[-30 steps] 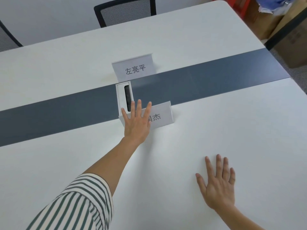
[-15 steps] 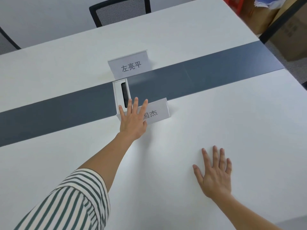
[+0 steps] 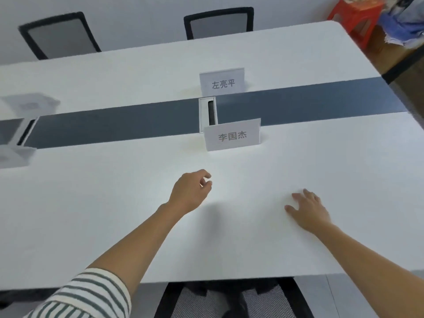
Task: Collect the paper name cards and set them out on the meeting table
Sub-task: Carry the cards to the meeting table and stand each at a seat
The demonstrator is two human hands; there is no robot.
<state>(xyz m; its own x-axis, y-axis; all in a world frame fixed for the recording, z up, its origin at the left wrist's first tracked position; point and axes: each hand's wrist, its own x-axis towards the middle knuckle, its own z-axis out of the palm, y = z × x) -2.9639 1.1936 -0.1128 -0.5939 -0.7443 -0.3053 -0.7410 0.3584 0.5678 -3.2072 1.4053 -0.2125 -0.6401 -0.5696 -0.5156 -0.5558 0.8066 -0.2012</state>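
Observation:
Two white folded paper name cards stand upright on the white meeting table (image 3: 114, 214). The near card (image 3: 232, 135) stands just in front of the dark centre strip, the far card (image 3: 222, 81) just behind it. My left hand (image 3: 191, 191) hovers above the table, short of the near card, fingers loosely curled and holding nothing. My right hand (image 3: 308, 208) rests flat on the table to the right, fingers spread. Two more blurred card shapes (image 3: 29, 104) (image 3: 13, 157) show at the far left.
A dark grey strip (image 3: 114, 125) runs across the table with a cable slot (image 3: 208, 113) between the two cards. Two mesh chairs (image 3: 219, 21) (image 3: 59, 35) stand at the far side, another chair (image 3: 229, 299) below the near edge. A red stool (image 3: 353, 19) and boxes sit at the top right.
My left hand has let go of the near card and drawn back toward me, fingers curling. The view has pulled back and swung left; the whole near card now shows.

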